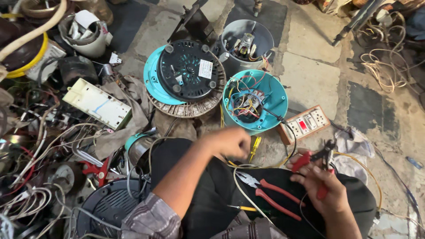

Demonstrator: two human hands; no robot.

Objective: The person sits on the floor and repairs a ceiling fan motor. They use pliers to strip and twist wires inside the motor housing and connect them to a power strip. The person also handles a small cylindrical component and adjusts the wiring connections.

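My right hand (pixel 322 186) grips a red-handled wire stripper (pixel 315 160) over my right knee, its dark jaws near a yellow wire (pixel 359 164). My left hand (pixel 228 142) is blurred, fingers curled, just below an open teal appliance housing (pixel 275 95) full of coloured wires; I cannot tell what it holds. A yellow-handled screwdriver (pixel 254 147) lies right beside it. Red-handled pliers (pixel 271 194) rest on my dark trousers between my hands.
A black and teal appliance base (pixel 185 73) lies upside down at centre. A grey housing with a motor (pixel 248 42) sits behind. A wooden switch and socket board (pixel 304 124) is at right. Scrap parts and tangled wires (pixel 40 146) crowd the left.
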